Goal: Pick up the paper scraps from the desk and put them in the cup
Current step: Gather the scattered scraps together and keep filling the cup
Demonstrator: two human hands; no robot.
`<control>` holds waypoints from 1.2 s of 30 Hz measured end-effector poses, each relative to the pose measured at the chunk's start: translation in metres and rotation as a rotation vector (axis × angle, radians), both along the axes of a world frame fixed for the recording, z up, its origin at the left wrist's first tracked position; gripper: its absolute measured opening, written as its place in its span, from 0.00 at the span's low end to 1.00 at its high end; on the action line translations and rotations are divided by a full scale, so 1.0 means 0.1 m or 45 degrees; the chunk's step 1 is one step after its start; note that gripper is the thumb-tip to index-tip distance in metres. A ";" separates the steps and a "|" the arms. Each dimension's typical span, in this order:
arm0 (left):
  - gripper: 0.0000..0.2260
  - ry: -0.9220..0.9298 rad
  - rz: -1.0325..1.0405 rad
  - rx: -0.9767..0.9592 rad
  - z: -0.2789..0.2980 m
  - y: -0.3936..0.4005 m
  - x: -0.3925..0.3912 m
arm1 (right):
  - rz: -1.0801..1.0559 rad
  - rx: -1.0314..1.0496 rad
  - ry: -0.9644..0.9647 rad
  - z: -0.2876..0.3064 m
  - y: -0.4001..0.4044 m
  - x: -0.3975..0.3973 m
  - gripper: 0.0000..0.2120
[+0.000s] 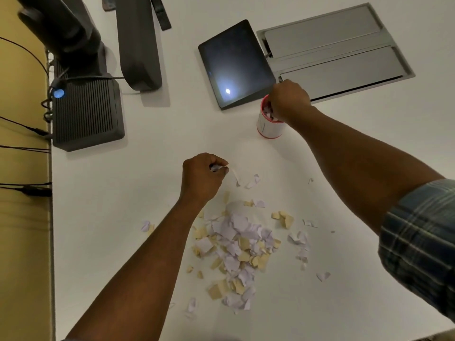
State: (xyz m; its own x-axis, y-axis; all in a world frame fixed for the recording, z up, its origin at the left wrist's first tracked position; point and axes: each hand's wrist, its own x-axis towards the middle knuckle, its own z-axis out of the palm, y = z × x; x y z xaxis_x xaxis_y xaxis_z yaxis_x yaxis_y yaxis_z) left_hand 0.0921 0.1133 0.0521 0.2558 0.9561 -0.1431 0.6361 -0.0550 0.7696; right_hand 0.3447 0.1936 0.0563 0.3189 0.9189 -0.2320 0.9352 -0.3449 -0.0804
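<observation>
White and pale yellow paper scraps (236, 244) lie in a loose heap on the desk (152, 193), just below the left hand's (200, 177) curled fingers, with stray bits scattered further out to either side. That hand pinches a few scraps, one white strip hanging from the fingertips just above the top of the heap. The right hand (288, 100) is over the mouth of the cup (267, 125), fingers bent down into it; whether they have let go of their load I cannot tell. The cup, white with a red rim and base, stands upright well beyond the left fingers and already holds a good many scraps near its top. By my reading the work is mid-way: one handful going in, another being gathered, and most of the heap not yet moved. Next the left hand needs to carry its pinch across to the cup without dropping the dangling strip. Behind the right fingers lies a dark tablet (235, 64), beside a grey hatch (337, 50).
</observation>
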 end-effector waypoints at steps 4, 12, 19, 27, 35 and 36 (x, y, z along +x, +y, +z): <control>0.05 0.053 0.021 0.027 0.03 0.03 -0.02 | -0.023 -0.100 -0.060 -0.08 0.11 -0.06 0.13; 0.05 0.042 0.023 0.029 0.11 0.06 0.08 | 0.050 -0.322 0.065 -0.03 0.16 -0.06 0.13; 0.05 0.049 0.001 0.085 0.22 0.29 0.43 | 0.294 -0.200 0.045 0.30 -0.01 0.05 0.20; 0.05 0.234 -0.098 0.603 0.38 0.83 1.16 | -0.270 0.679 0.482 0.34 -0.67 0.25 0.12; 0.12 0.532 -0.664 0.881 0.14 0.91 1.86 | -0.419 0.694 0.578 -0.29 -1.44 0.13 0.14; 0.11 0.577 -0.714 0.881 0.10 0.91 1.91 | -0.445 0.680 0.592 -0.37 -1.52 0.14 0.15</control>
